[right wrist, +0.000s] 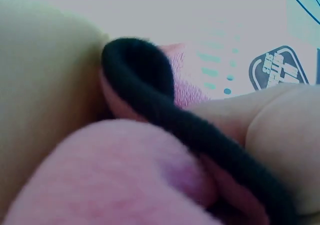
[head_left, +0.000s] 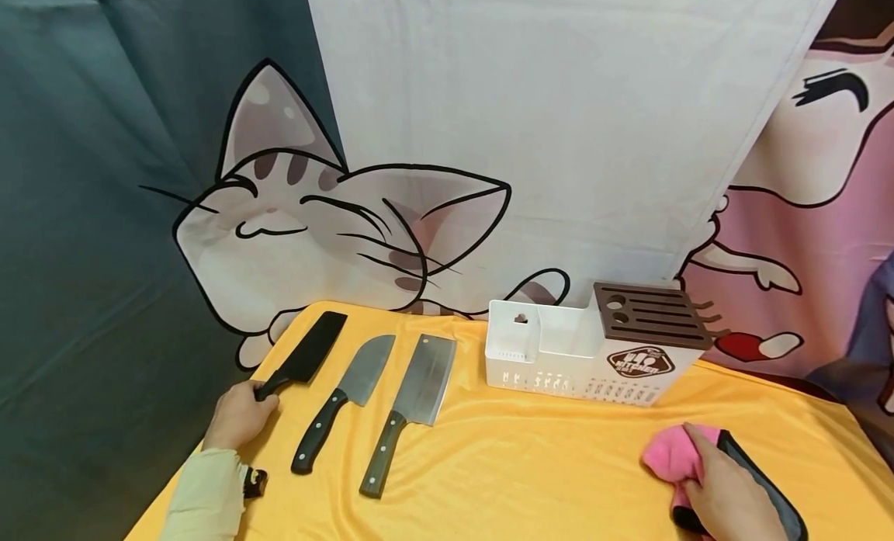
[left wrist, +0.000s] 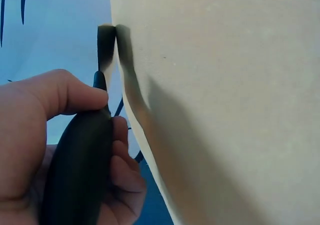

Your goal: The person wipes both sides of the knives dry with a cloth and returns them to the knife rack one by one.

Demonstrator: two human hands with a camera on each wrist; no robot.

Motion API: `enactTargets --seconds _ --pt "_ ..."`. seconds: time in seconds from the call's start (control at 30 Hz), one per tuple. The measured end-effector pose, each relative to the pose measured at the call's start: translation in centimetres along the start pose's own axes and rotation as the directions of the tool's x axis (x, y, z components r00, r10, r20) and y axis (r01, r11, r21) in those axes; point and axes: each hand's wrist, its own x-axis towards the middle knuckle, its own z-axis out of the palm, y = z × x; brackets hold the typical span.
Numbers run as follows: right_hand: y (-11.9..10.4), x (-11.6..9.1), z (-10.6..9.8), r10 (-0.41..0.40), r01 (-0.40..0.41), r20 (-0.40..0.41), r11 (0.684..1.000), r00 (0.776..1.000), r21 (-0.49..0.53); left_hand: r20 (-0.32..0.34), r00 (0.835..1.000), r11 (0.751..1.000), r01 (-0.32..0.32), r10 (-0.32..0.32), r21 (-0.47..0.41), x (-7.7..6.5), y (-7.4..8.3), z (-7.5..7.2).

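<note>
At the table's left side, my left hand [head_left: 237, 413] grips the handle of a black kitchen knife [head_left: 316, 347], its broad blade pointing away from me. In the left wrist view the thumb lies along the top of the black handle [left wrist: 80, 170], with the fingers curled beneath. My right hand [head_left: 733, 490], at the front right, holds a bunched pink cloth [head_left: 672, 454] with dark edging and a grey side. The cloth's fuzzy folds [right wrist: 105, 175] fill much of the right wrist view. To the right of the black knife lie a silver knife [head_left: 366, 370] with a riveted black handle and a cleaver [head_left: 424, 379].
A white plastic kitchen holder [head_left: 559, 362] stands at the back right, with open compartments and a brown slotted top [head_left: 653, 314] with hooks on its side. A yellow cloth [head_left: 531, 463] covers the table. Behind hangs a printed cat curtain [head_left: 559, 122].
</note>
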Motion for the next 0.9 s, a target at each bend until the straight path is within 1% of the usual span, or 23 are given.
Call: enactTargets --seconds 0.17,0.33,0.43,0.57,0.63,0.73,0.9 --pt "0.4 -0.2 -0.6 0.030 -0.030 -0.013 0.999 0.999 0.024 -0.039 0.999 1.000 -0.005 0.005 0.001 0.0 -0.1 0.2" --pt "0.9 -0.6 -0.9 0.074 -0.073 -0.019 0.994 0.997 0.081 -0.074 0.997 1.000 -0.005 0.005 -0.005 -0.1 -0.1 0.3" --pt "1.2 -0.7 -1.2 0.085 -0.081 -0.045 0.992 0.995 0.093 -0.085 0.996 1.000 -0.003 0.002 -0.006 -0.3 0.0 0.2" --pt "1.2 -0.9 -1.5 0.075 -0.066 -0.123 0.995 0.990 0.076 -0.084 0.996 1.000 0.012 -0.013 -0.018 -0.7 0.1 0.0" --pt "1.2 -1.1 -1.7 0.055 -0.043 -0.172 0.996 0.984 0.072 -0.087 0.996 0.999 0.017 -0.019 -0.027 -0.9 0.2 -0.1" --pt "0.9 -1.5 -2.1 0.037 -0.020 -0.240 0.997 0.970 0.074 -0.098 0.995 0.999 0.015 -0.019 -0.047 -1.2 0.4 -0.2" --pt "0.3 -2.2 -2.4 0.047 -0.017 -0.319 0.995 0.946 0.095 -0.129 0.992 0.998 0.005 -0.013 -0.064 -1.6 1.2 -0.5"
